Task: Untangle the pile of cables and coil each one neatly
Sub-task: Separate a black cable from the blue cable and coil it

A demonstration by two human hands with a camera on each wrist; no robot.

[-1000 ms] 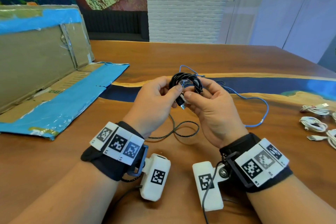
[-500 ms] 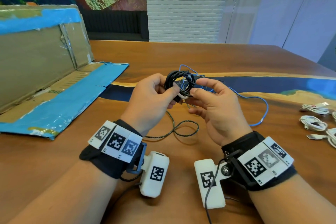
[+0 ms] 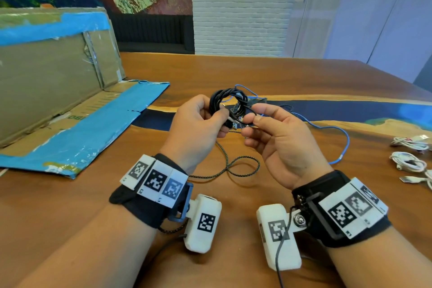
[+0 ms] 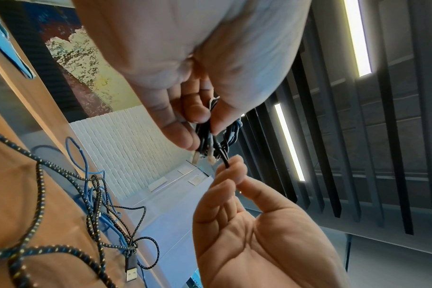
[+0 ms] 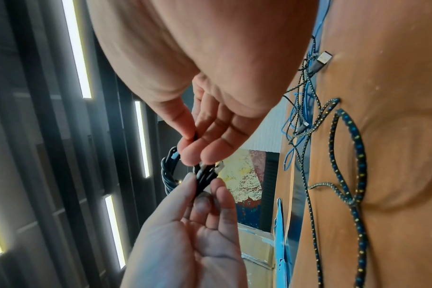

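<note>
A flattened cardboard box [image 3: 58,91] lies at the left of the worktop [image 3: 292,77]. Above the middle, the left hand [image 3: 196,124] grips a black cable coil [image 3: 224,100] while the right hand [image 3: 275,138] pinches its loose end. A braided cable [image 3: 233,166] and a blue cable [image 3: 336,133] trail beneath, with white coiled cables [image 3: 409,154] far right.

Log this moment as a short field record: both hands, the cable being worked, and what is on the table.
left hand: grips the black coil
right hand: pinches the coil's loose end
coil status: wound, held above the table
still loose: braided cable and blue cable, lying on the table
already coiled: white cables, at the right
other: cardboard box, at the left
</note>
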